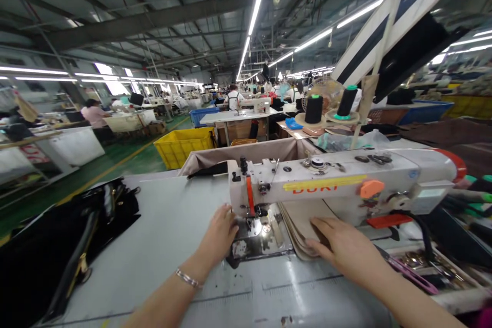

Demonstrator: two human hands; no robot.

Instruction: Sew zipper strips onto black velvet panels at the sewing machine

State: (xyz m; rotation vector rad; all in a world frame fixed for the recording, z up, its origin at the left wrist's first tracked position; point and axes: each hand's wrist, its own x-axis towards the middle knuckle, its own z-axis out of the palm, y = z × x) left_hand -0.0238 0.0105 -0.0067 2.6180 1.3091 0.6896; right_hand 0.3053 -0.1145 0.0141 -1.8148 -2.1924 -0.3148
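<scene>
My left hand [220,233] is at the left side of the sewing machine's [330,179] head, close to the needle and presser foot [252,225]. Its thumb and fingers look apart, with the fingertips partly hidden by the machine head; nothing shows in them. Under the machine's arm, right of the needle plate [265,228], lies a stack of beige flat panels [302,220] with rounded corners. My right hand [340,241] grips the right edge of the top panel, thumb toward me and fingers bent over it.
A black bag [73,236] with zips lies on the table's [161,225] left side. To the right sits a tray of small metal parts [430,266] with pink-handled scissors [415,275]. Black thread cones [314,110] stand behind the machine. A yellow crate [184,146] is beyond the table.
</scene>
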